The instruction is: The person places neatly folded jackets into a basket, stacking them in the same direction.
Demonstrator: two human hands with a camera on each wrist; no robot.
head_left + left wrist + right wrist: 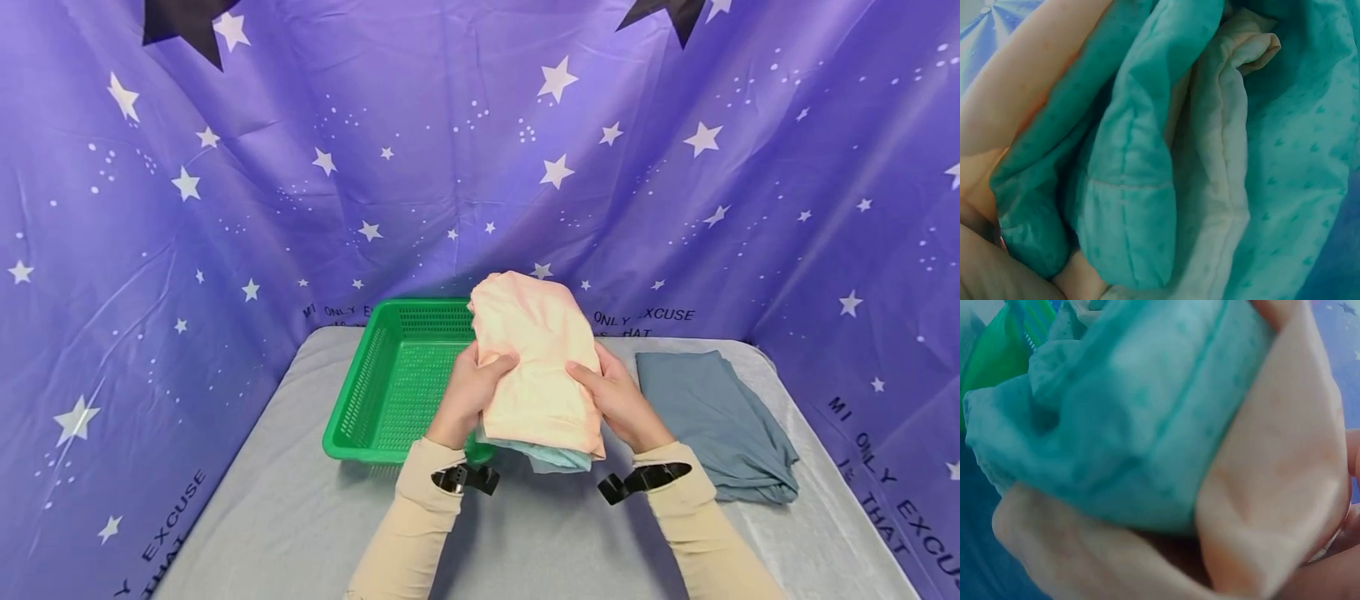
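A folded peach cloth, with a teal cloth folded beneath it, is held up above the grey table; the left hand grips its left side and the right hand its right, both thumbs lying on top; a green basket stands to the left, partly hidden behind the bundle; a folded blue-grey cloth lies to the right; a purple starry curtain hangs behind.

Purple star-printed curtains are hanging around three sides of a cloth-covered table. They are forming a curtained booth.
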